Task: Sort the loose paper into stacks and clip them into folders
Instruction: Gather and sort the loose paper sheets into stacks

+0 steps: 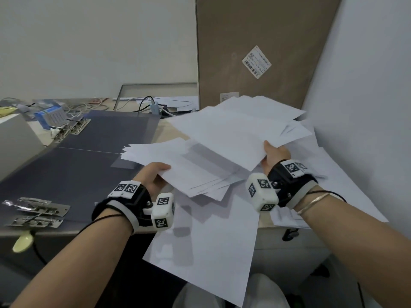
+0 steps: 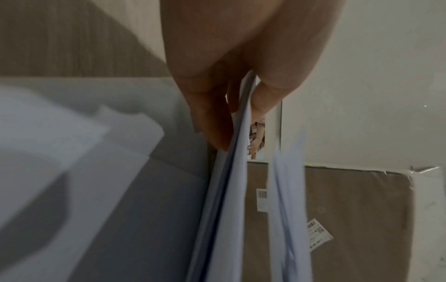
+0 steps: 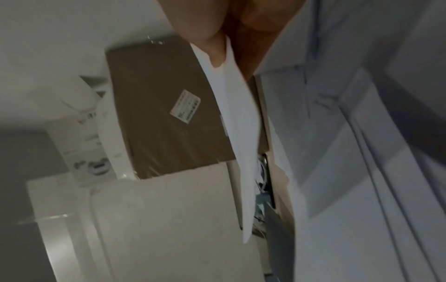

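My left hand (image 1: 155, 172) pinches a fanned stack of white sheets (image 1: 178, 165) above the desk, thumb on top; the left wrist view shows the stack's edge (image 2: 231, 171) between thumb and fingers. My right hand (image 1: 272, 155) grips the near corner of another bundle of white sheets (image 1: 233, 132), held slightly higher and to the right, seen edge-on as paper (image 3: 239, 122) in the right wrist view. More loose paper (image 1: 206, 245) lies on the desk below and hangs over its front edge. Dark grey open folders (image 1: 89, 152) lie flat at left, with metal clips (image 1: 35, 210) on them.
A tall brown cardboard box (image 1: 255, 52) with a barcode label leans at the back. Cables and a blue box (image 1: 51, 116) clutter the back left. Another set of metal clips (image 1: 73, 127) lies at the folder's far edge. A white wall (image 1: 367, 85) closes the right side.
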`<action>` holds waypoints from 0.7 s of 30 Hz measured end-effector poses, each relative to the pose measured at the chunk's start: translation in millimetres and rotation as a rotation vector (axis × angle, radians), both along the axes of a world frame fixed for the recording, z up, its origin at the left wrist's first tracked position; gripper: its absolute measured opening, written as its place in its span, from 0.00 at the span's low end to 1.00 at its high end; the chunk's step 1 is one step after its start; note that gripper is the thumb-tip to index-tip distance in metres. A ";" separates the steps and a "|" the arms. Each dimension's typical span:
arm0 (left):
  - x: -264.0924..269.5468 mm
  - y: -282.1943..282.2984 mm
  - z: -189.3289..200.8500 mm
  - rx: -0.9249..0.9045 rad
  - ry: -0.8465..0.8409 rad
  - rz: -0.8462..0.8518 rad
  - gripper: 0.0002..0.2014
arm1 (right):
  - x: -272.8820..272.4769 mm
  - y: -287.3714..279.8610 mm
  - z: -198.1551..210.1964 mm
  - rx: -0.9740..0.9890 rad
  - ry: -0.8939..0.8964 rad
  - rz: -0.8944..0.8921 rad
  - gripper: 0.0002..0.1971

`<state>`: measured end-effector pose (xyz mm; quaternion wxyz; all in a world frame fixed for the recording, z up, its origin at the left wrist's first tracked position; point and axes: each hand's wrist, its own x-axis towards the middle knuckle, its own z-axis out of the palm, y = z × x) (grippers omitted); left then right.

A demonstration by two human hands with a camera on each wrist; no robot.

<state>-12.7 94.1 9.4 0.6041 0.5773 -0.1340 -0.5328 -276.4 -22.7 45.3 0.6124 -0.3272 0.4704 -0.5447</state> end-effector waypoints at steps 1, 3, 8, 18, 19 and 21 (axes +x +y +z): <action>-4.3 -1.4 1.0 -0.009 0.006 -0.006 0.15 | 7.6 1.6 -8.2 0.023 0.009 0.021 0.13; -13.3 -3.2 3.0 -0.046 0.025 -0.016 0.13 | 22.2 3.5 -23.2 0.062 0.094 0.096 0.11; -19.8 -7.8 1.2 -0.028 0.103 -0.083 0.27 | 43.0 13.8 -48.7 0.123 0.378 0.275 0.23; 9.6 -19.1 -22.5 0.329 -0.111 -0.107 0.23 | 17.9 1.3 -53.7 0.270 0.197 0.399 0.04; 22.2 -22.7 -33.3 0.338 -0.127 -0.098 0.26 | 10.6 -5.7 -51.5 0.272 0.212 0.398 0.05; 38.9 -25.0 -46.7 0.334 -0.128 -0.072 0.25 | -3.8 -16.6 -46.1 0.276 0.232 0.405 0.05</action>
